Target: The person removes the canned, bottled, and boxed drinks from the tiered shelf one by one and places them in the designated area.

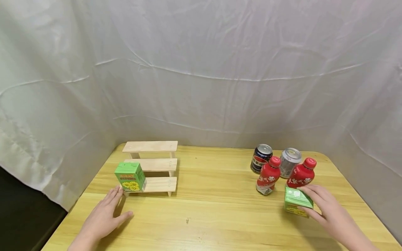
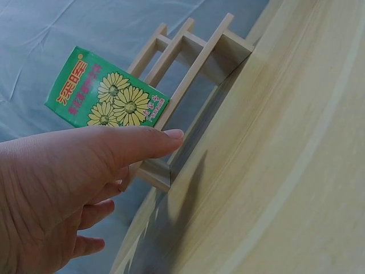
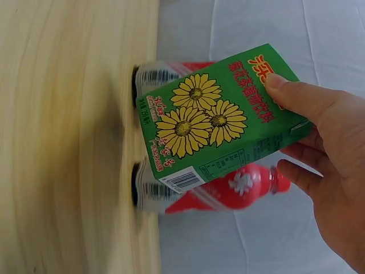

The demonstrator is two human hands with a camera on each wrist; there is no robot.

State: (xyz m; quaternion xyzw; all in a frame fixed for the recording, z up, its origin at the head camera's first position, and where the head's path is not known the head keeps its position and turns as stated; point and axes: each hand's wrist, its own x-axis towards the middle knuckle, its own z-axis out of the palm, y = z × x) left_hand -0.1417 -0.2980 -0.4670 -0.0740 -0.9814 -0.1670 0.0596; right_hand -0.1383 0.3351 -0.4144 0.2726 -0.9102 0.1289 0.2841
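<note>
At the right, my right hand point(image 1: 326, 209) pinches a green drink carton point(image 3: 202, 114) with yellow flowers by its top end, thumb on the front face. The carton is tilted and appears raised off the table, in front of two red bottles. At the left, my left hand point(image 1: 103, 214) holds nothing, its fingers extended beside the front left corner of a three-step wooden shelf point(image 1: 158, 184); whether they touch it I cannot tell. Another green carton point(image 1: 129, 177) stands upright at the left end of the shelf's lowest step.
Two red-capped bottles, a left one point(image 1: 268, 176) and a right one point(image 1: 300, 176), stand at the table's right side. Behind them are a dark can point(image 1: 261, 158) and a silver can point(image 1: 289, 162). Pale cloth point(image 1: 220, 97) hangs around the wooden table point(image 1: 204, 216).
</note>
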